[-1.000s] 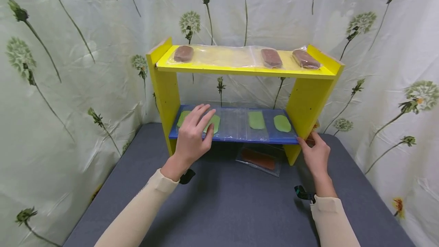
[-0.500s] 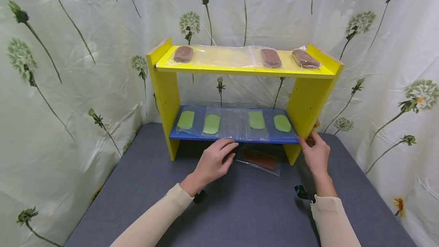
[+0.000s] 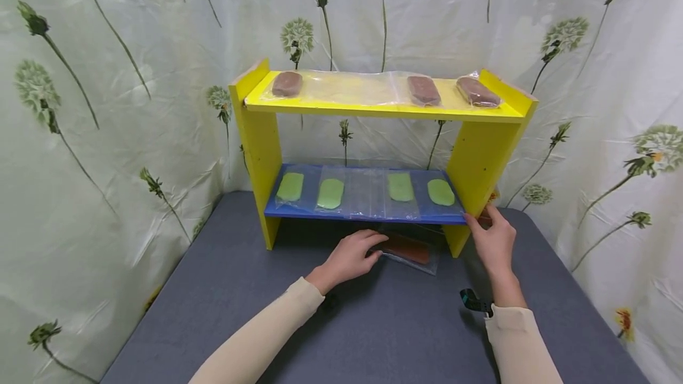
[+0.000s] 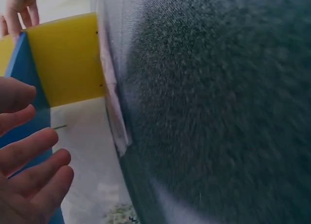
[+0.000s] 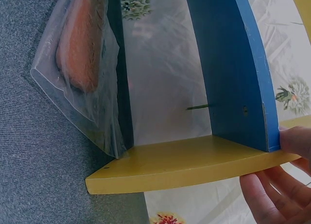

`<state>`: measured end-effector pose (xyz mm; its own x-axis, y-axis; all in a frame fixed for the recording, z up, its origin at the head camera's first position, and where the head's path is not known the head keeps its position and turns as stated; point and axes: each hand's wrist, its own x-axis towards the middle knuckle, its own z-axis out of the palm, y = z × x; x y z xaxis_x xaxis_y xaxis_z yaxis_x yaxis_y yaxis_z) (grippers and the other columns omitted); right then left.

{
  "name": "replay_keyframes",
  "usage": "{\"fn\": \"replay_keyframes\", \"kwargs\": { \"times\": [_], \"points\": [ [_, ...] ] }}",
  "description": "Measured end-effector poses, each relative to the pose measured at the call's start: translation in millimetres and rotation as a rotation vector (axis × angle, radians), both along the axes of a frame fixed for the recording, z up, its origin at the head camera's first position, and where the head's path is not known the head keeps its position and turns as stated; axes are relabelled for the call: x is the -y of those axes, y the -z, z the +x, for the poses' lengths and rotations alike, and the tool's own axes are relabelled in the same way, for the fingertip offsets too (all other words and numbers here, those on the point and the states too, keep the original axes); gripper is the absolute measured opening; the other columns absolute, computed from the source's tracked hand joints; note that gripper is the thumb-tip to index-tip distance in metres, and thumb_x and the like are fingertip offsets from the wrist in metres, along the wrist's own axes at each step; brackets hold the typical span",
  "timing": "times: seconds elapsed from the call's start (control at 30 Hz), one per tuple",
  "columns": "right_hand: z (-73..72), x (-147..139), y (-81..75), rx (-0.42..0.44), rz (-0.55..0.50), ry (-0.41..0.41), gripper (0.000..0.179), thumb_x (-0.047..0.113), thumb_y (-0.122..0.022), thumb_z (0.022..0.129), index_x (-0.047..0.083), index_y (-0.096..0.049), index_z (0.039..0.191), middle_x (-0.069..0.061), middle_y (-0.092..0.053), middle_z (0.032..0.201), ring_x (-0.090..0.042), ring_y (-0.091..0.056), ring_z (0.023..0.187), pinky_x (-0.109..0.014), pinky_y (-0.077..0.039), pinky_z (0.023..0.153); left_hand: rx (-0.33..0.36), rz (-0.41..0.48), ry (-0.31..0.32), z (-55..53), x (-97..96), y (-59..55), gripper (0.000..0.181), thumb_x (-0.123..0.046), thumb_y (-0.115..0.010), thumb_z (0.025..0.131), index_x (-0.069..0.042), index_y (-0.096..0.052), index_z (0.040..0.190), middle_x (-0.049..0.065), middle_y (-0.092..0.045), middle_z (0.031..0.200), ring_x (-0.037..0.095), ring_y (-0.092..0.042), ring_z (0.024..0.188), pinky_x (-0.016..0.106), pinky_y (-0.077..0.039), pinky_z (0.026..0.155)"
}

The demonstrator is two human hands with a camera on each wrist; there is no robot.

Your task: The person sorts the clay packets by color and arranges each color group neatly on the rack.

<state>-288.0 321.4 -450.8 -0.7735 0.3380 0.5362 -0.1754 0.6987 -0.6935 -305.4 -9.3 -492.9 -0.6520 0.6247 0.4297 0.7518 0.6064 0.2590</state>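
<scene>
A yellow shelf unit (image 3: pixel 251 141) with a blue lower board (image 3: pixel 299 212) stands on the table. Beneath that board a reddish-brown block (image 3: pixel 405 249) lies in a clear zip bag (image 5: pixel 73 107). My left hand (image 3: pixel 349 259) reaches in low from the front, its fingertips right at the bag's left end, fingers apart and loosely bent. In the left wrist view nothing lies between its fingers and thumb. My right hand (image 3: pixel 495 245) grips the unit's right yellow side panel (image 5: pixel 194 173), thumb at the blue board's corner and fingers behind the panel.
Flat green pieces (image 3: pixel 331 193) in clear bags lie along the blue board. On the yellow top shelf (image 3: pixel 341 107) are brown blocks (image 3: pixel 424 90) in clear bags. A dandelion-print curtain (image 3: pixel 133 46) hangs behind the grey table (image 3: pixel 395 336).
My left hand has come down from in front of the green pieces, moving right and below the blue board to the bagged reddish-brown block. The right hand keeps its grip on the side panel.
</scene>
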Motion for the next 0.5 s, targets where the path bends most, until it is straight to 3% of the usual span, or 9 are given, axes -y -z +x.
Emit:
{"fn": "replay_keyframes", "kwargs": {
  "times": [0.3, 0.5],
  "points": [
    [0.8, -3.3, -0.8, 0.007, -0.001, 0.008, 0.040, 0.033, -0.072, 0.095, 0.012, -0.066, 0.128, -0.012, -0.071, 0.110, -0.030, -0.068, 0.099, -0.016, -0.044, 0.070, 0.128, -0.095, -0.011, -16.4, -32.3, 5.9, 0.045, -0.029, -0.060, 0.102, -0.021, -0.055, 0.146, 0.002, -0.057, 0.141, 0.021, -0.058, 0.123, 0.040, -0.050, 0.098],
    [1.0, -1.4, -0.3, 0.015, 0.000, 0.002, 0.040, 0.033, -0.072, 0.095, 0.012, -0.066, 0.128, -0.012, -0.071, 0.111, -0.029, -0.068, 0.099, -0.020, -0.045, 0.072, 0.177, -0.151, -0.006, -21.9, -44.9, 12.8, 0.052, -0.031, -0.059, 0.102, -0.023, -0.047, 0.152, 0.003, -0.049, 0.151, 0.022, -0.049, 0.134, 0.042, -0.045, 0.105]
  ]
}}
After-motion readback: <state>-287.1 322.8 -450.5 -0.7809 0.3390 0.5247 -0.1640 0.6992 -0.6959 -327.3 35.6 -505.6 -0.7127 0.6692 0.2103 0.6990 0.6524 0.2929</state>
